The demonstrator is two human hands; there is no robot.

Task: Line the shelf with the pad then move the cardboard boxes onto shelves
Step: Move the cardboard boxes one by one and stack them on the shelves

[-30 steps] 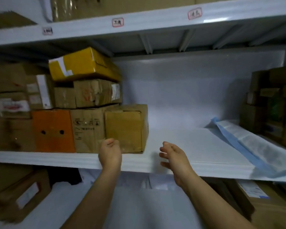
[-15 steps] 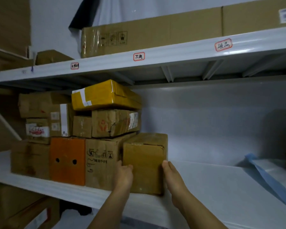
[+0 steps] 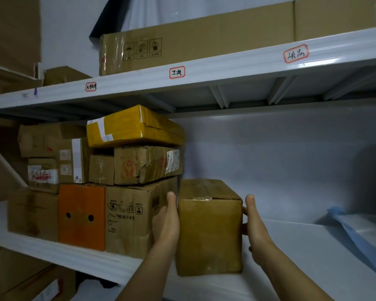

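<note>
Fingers (image 3: 172, 203) of left hand (image 3: 165, 224) and right hand (image 3: 256, 231) press flat, clamping the taped cardboard box (image 3: 208, 233).

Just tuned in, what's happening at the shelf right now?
A person holds a plain cardboard box between both hands: left hand on its left side, right hand on its right. The box is at the front of the white-lined middle shelf, just right of the stacked boxes. A blue-edged sheet lies further right.
</note>
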